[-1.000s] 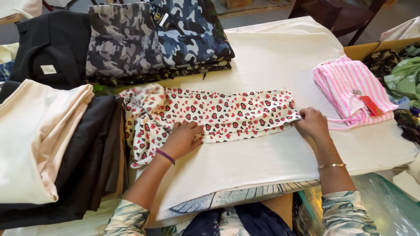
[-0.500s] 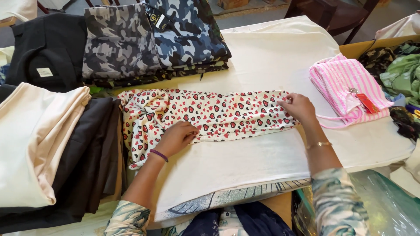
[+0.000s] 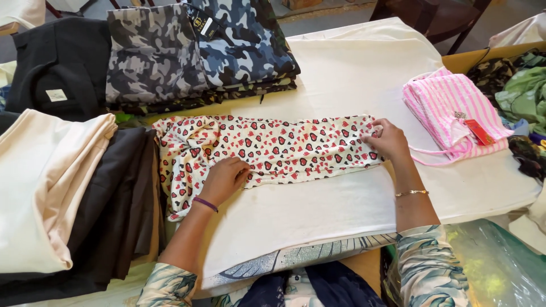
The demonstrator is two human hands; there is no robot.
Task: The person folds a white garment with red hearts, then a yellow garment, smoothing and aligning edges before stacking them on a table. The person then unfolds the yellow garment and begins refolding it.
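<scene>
A white garment printed with red and black hearts [image 3: 273, 149] lies folded into a long strip across the white table cover [image 3: 341, 74]. My left hand [image 3: 223, 181] rests flat on its lower edge near the left end, a purple band on the wrist. My right hand [image 3: 388, 139] pinches the strip's right end, a thin gold bracelet on that wrist. The garment's left part bunches against the dark folded pile.
Folded camouflage clothes [image 3: 199, 51] are stacked at the back. Black clothing [image 3: 57, 62] lies back left, cream fabric [image 3: 40, 182] and dark trousers [image 3: 114, 199] at left. A pink striped folded garment with a red tag [image 3: 449, 111] sits right, green clothes [image 3: 526, 91] beyond.
My right hand has slid left and up along the garment's right end, gathering it. My left hand has stayed pressed on the lower edge.
</scene>
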